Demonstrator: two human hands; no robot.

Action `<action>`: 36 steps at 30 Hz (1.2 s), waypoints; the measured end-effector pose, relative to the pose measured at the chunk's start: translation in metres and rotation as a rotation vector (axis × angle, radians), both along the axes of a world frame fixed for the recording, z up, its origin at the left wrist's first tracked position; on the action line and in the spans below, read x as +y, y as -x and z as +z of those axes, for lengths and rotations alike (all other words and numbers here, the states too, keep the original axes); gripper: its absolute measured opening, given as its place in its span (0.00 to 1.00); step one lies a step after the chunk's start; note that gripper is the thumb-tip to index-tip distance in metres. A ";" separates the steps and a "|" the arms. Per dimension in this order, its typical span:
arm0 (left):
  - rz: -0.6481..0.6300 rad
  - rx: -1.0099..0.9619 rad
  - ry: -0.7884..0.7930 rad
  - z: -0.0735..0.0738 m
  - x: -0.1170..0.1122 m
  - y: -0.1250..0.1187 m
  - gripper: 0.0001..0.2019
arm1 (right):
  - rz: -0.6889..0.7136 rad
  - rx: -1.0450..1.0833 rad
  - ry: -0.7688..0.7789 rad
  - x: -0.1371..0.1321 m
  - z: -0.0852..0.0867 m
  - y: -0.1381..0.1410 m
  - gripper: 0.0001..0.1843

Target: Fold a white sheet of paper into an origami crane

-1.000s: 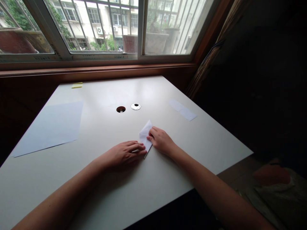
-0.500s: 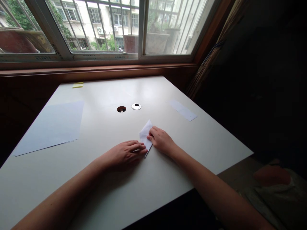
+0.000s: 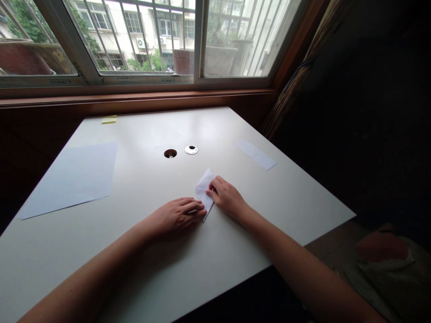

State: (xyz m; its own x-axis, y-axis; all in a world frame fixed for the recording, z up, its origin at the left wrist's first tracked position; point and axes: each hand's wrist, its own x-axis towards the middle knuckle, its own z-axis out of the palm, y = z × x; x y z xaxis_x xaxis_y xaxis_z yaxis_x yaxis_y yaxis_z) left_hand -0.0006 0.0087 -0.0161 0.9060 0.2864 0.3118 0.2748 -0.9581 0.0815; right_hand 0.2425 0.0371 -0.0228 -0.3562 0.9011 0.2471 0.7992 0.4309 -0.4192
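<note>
A small folded piece of white paper (image 3: 203, 185) with a pointed far end lies on the white table, between my two hands. My left hand (image 3: 180, 214) rests palm down at its near left edge, fingers stretched out and their tips on the paper. On the other side, my right hand (image 3: 225, 194) has its fingers curled and pinches the paper's right edge between thumb and fingers. The fingers cover part of the paper's right and lower edges.
Larger white sheets (image 3: 77, 177) lie at the left of the table (image 3: 151, 278). A paper strip (image 3: 257, 154) is at the right, and yellow sticky notes (image 3: 109, 120) sit at the far left corner. Beyond my hands are a round hole (image 3: 170, 154) and its cover (image 3: 191, 150).
Hardly anything differs. My right hand and the folded paper have shifted very slightly; my left hand stays in place.
</note>
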 end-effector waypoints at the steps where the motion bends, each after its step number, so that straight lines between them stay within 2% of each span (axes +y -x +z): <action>1: 0.006 -0.005 0.004 0.000 -0.001 0.000 0.20 | 0.004 0.046 -0.001 0.000 0.000 -0.001 0.03; 5: 0.047 -0.023 0.018 0.001 -0.003 -0.002 0.19 | 0.018 0.217 0.007 0.002 -0.003 -0.007 0.01; 8: 0.062 -0.026 0.009 0.001 -0.004 -0.002 0.18 | 0.033 0.248 0.044 0.003 -0.003 -0.009 0.01; 12: 0.051 0.016 0.005 0.002 -0.002 -0.001 0.18 | 0.049 0.212 0.069 0.003 0.000 -0.008 0.02; 20: -0.016 -0.018 0.106 0.002 0.006 0.007 0.17 | 0.137 0.109 0.069 0.003 0.001 -0.007 0.06; 30: 0.000 -0.015 0.167 -0.010 0.009 0.010 0.23 | 0.195 -0.008 0.049 0.005 0.004 -0.005 0.07; 36: 0.001 0.006 0.145 -0.004 0.007 0.009 0.23 | 0.182 -0.048 0.008 0.002 0.000 -0.003 0.06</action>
